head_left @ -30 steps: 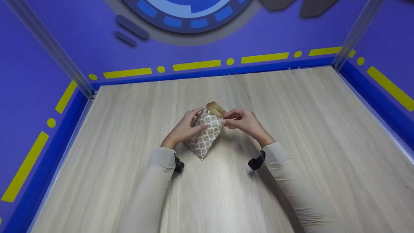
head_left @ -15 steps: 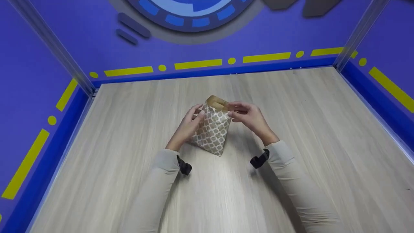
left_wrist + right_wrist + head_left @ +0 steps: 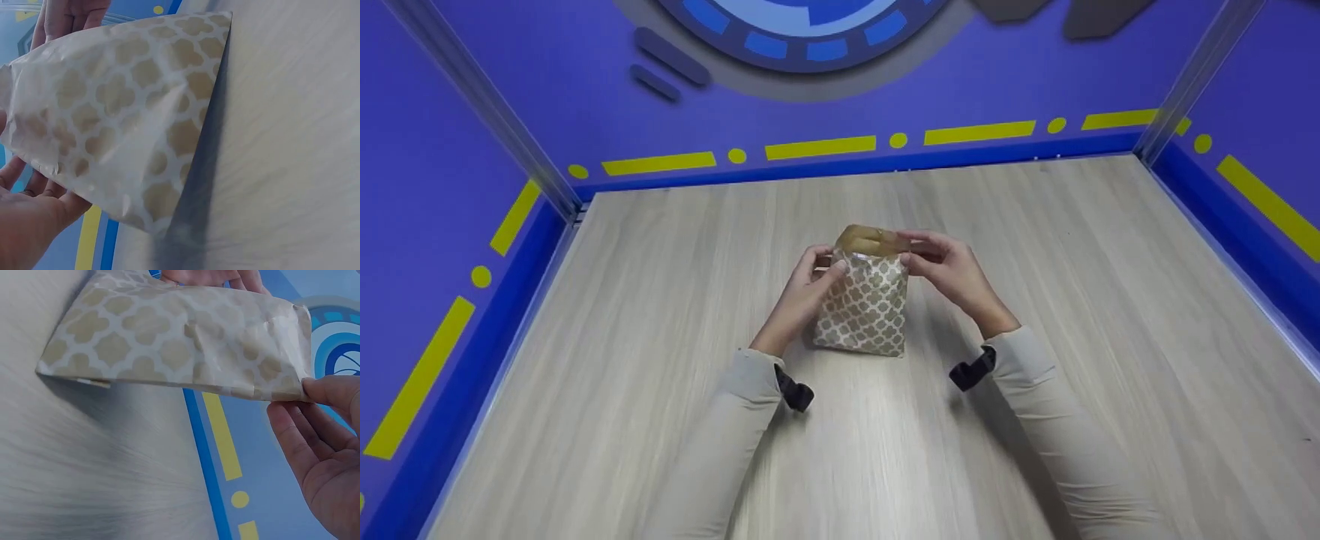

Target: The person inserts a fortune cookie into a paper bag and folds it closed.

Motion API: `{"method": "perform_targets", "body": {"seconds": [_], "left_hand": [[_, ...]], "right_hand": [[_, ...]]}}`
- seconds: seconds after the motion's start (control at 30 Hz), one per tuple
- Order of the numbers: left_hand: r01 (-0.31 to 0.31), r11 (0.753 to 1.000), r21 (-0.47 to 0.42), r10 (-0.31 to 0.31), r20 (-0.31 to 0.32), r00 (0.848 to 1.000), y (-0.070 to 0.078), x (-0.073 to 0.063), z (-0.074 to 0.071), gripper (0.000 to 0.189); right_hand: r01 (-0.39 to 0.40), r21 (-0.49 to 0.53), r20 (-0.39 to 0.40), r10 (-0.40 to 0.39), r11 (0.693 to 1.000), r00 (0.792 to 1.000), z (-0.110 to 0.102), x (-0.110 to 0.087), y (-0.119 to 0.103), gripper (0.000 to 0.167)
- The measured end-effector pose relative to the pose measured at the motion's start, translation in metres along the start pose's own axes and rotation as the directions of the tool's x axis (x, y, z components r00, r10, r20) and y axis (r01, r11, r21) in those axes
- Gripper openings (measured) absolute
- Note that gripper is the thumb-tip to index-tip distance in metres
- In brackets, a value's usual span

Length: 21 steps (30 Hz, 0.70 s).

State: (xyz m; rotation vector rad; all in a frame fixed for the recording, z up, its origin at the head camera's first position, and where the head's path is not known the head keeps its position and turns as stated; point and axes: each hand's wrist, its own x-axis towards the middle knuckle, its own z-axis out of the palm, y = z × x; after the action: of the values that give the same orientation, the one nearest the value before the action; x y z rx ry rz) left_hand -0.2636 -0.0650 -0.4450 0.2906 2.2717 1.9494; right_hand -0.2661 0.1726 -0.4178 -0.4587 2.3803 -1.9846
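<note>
A paper bag (image 3: 862, 307) with a tan-and-white quatrefoil pattern stands upright in the middle of the table, its bottom edge at the tabletop. Its mouth is open at the top and shows a plain brown inside. My left hand (image 3: 801, 301) grips the bag's left side near the top, thumb on the front and fingers behind. On the other side my right hand (image 3: 958, 279) pinches the upper right edge; the right wrist view shows thumb and fingers of that hand (image 3: 329, 467) at the bag's top corner. What lies deeper in the bag is hidden.
The pale wood table (image 3: 660, 315) is bounded by blue panels (image 3: 840, 112) with yellow dashes at the back and both sides. Metal posts (image 3: 1192, 82) stand at the back corners. Black wrist cameras (image 3: 796, 394) hang under both wrists.
The bag has turned from a tilt to nearly straight and shifted slightly right, its mouth spread wider. My right hand has moved up and right; my left hand has shifted slightly right.
</note>
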Motion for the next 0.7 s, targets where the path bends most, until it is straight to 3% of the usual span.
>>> {"method": "perform_targets", "body": {"seconds": [0.3, 0.53, 0.7], "left_hand": [[-0.048, 0.996, -0.078, 0.048, 0.002, 0.999, 0.0018, -0.0024, 0.0041, 0.035], [-0.113, 0.993, -0.036, 0.112, -0.009, 0.994, 0.0019, -0.0033, 0.0047, 0.041], [-0.141, 0.990, -0.008, 0.140, -0.054, 0.989, 0.0031, -0.0033, 0.0064, 0.036]], "right_hand": [[0.077, -0.029, 0.004, -0.077, 0.997, 0.997, -0.0034, -0.0032, 0.0003, 0.034], [0.096, -0.089, 0.010, -0.095, 0.991, 0.995, -0.0047, -0.0052, -0.0005, 0.025], [0.095, -0.146, 0.020, -0.093, 0.985, 0.995, -0.0054, -0.0059, -0.0005, 0.021]]}}
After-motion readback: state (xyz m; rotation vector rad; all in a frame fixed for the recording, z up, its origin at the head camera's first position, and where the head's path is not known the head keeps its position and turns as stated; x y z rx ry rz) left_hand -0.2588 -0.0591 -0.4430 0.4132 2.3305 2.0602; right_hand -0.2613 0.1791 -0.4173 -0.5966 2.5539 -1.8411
